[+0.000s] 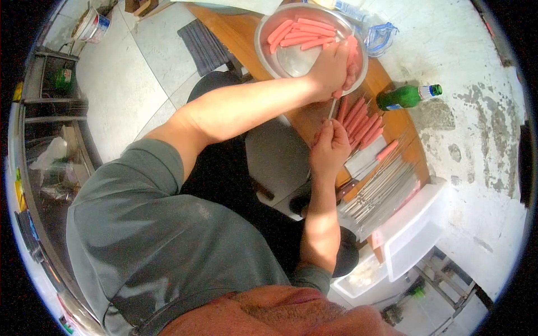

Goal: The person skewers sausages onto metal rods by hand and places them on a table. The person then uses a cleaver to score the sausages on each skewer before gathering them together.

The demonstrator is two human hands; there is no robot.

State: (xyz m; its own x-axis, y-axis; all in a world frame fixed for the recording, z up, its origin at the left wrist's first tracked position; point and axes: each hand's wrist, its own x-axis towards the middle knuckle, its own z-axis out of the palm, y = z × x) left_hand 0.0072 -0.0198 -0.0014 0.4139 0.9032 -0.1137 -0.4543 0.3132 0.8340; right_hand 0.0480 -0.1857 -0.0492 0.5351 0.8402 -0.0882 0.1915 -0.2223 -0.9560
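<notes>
Silvery metal forms the wide bowl (292, 59) on the wooden bench (234, 31), with a loose group of pink sausages (302, 31) inside. At its rim, the left hand (329, 67) is curled around a sausage (352, 49), most of it hidden by the fingers. Just outside the bowl, the right hand (330, 144) pinches a thin skewer (333, 109) between thumb and fingers, its upper end meeting the left hand; how far it enters the sausage I cannot tell.

Beside the right hand lies a cluster of skewered sausages (358, 120), pointed tips showing at their far ends. Farther along the bench, a lone sausage (388, 150) lies near a spread of bare skewers (381, 183) on clear plastic. A dark red-brown handle (347, 188) sits by the edge nearest the person. Near the wall-side edge is a green bottle (399, 98); crumpled blue-and-white plastic (381, 39) is beside the bowl, and a white box (414, 235) adjoins the bench's end beyond the skewers.
</notes>
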